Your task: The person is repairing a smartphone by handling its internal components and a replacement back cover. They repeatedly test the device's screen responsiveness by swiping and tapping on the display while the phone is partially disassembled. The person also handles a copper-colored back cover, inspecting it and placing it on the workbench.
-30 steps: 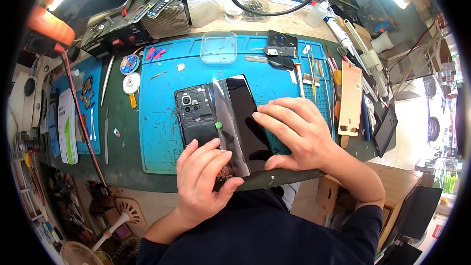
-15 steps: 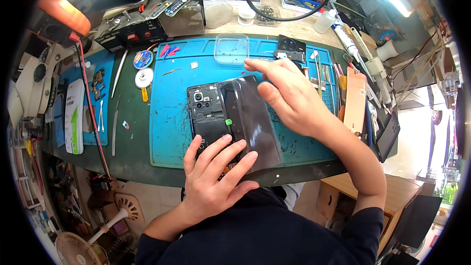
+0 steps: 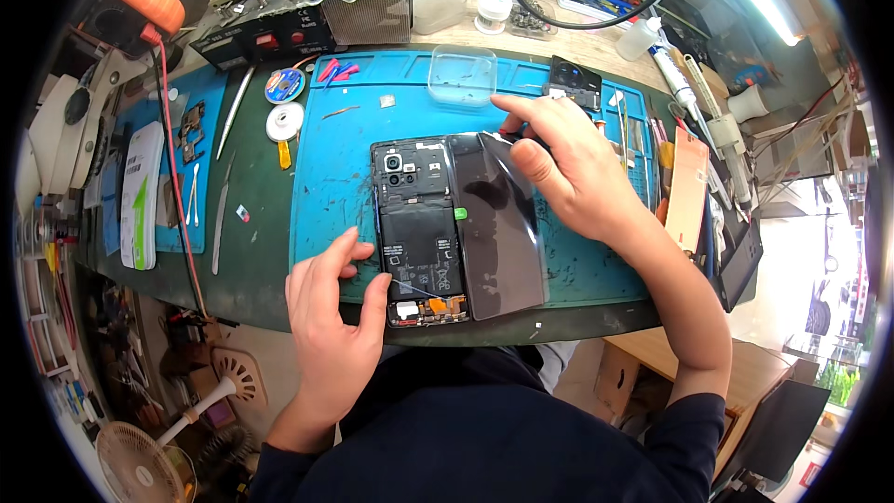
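On the blue mat [image 3: 326,186] lies a phone [image 3: 416,233] with its back off, showing camera lenses, a black battery and a copper-coloured flex at the lower end. Along its right side rests a dark, glossy see-through sheet [image 3: 503,242], with a small green tab [image 3: 460,213] at the seam. My left hand [image 3: 335,307] is beside the phone's lower left edge, fingers apart and thumb at the edge. My right hand [image 3: 582,163] hovers by the sheet's upper right corner, index finger stretched out and thumb apart from it; its other fingers are partly hidden.
A clear plastic box [image 3: 463,74] and a black phone part [image 3: 574,82] lie at the mat's far side. Solder spools [image 3: 284,121], tweezers [image 3: 235,112] and cotton swabs [image 3: 193,194] are left. Tools and an orange panel [image 3: 686,188] line the right.
My left hand has lifted off the phone and moved left to its edge, uncovering the battery and lower end. The view has shifted slightly; my right hand stays near the sheet's upper corner.
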The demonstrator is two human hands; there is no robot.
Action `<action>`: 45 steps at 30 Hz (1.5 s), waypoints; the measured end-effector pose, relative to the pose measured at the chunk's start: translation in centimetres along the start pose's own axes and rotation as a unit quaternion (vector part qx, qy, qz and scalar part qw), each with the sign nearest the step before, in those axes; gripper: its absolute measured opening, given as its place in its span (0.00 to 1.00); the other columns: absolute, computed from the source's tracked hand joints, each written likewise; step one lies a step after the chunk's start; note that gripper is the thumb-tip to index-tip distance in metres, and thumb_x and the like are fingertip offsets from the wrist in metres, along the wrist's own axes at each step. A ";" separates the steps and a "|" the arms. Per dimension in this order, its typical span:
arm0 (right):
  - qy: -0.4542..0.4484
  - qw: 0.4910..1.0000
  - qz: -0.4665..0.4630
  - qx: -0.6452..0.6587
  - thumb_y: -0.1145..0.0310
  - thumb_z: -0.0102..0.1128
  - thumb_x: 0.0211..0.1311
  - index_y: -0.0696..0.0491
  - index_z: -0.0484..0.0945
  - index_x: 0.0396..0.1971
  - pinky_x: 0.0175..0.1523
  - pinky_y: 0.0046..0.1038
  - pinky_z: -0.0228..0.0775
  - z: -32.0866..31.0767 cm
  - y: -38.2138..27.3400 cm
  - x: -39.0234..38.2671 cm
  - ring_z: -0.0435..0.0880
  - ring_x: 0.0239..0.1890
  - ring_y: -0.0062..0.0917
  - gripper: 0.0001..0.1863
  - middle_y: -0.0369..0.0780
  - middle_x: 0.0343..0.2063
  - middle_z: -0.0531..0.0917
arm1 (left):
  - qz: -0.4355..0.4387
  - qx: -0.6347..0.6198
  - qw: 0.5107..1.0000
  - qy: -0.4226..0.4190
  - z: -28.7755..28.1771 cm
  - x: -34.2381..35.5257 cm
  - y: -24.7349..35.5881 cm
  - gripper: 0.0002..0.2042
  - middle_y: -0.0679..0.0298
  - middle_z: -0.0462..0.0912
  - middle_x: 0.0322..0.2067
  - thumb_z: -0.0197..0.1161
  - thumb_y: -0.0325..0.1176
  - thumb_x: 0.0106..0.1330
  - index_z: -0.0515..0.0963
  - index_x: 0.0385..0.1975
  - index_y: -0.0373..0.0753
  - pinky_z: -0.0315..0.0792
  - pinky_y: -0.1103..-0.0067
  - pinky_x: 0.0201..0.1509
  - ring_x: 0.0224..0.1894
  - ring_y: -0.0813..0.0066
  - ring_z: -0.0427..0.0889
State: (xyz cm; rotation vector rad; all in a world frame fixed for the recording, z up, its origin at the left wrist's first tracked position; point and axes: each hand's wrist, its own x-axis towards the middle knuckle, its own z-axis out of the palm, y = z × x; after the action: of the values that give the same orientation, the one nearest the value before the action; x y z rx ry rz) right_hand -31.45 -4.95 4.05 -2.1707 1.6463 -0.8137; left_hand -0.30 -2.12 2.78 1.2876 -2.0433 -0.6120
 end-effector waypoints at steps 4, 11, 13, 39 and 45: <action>0.011 1.000 0.003 -0.009 0.42 0.47 0.83 0.55 0.75 0.69 0.63 0.37 0.70 0.1 0.1 -0.5 0.80 0.52 0.39 0.33 0.44 0.48 0.85 | -0.008 0.030 0.999 -0.007 0.1 0.8 -0.2 0.17 0.62 0.83 0.41 0.74 0.26 0.65 0.82 0.53 0.36 0.72 0.67 0.52 0.42 0.63 0.79; 0.020 0.999 0.024 -0.019 0.40 0.48 0.82 0.55 0.74 0.71 0.62 0.37 0.72 -0.1 0.2 -1.2 0.81 0.49 0.36 0.35 0.45 0.55 0.83 | -0.013 0.064 0.998 -0.010 0.2 1.4 0.2 0.12 0.64 0.79 0.36 0.75 0.28 0.64 0.84 0.46 0.38 0.71 0.70 0.47 0.37 0.67 0.76; 0.017 0.999 0.028 -0.015 0.40 0.48 0.82 0.56 0.73 0.71 0.62 0.37 0.72 -0.2 0.1 -1.3 0.81 0.50 0.37 0.36 0.46 0.55 0.83 | -0.015 0.069 0.997 -0.008 0.3 1.4 0.4 0.13 0.65 0.79 0.35 0.75 0.28 0.64 0.84 0.47 0.38 0.71 0.71 0.47 0.37 0.68 0.75; 0.026 0.986 0.111 0.122 0.75 0.63 0.73 0.52 0.81 0.63 0.52 0.30 0.77 0.2 0.5 0.0 0.86 0.47 0.27 0.21 0.38 0.46 0.89 | -0.010 0.024 0.999 0.024 0.6 1.8 0.9 0.14 0.62 0.80 0.39 0.74 0.33 0.68 0.82 0.50 0.36 0.71 0.69 0.48 0.41 0.65 0.76; 0.051 0.995 0.077 0.049 0.75 0.67 0.67 0.53 0.84 0.59 0.49 0.30 0.78 0.8 0.0 1.0 0.86 0.43 0.30 0.20 0.39 0.40 0.88 | 0.094 0.012 0.995 0.027 1.8 1.4 1.7 0.16 0.60 0.82 0.42 0.73 0.25 0.65 0.81 0.52 0.36 0.72 0.71 0.48 0.41 0.64 0.76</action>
State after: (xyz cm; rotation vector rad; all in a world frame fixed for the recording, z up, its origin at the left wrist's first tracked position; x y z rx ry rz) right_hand -30.83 -5.97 3.67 -1.9378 1.7583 -0.9512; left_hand -3.09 -2.65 3.06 1.0977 -2.1013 -0.4632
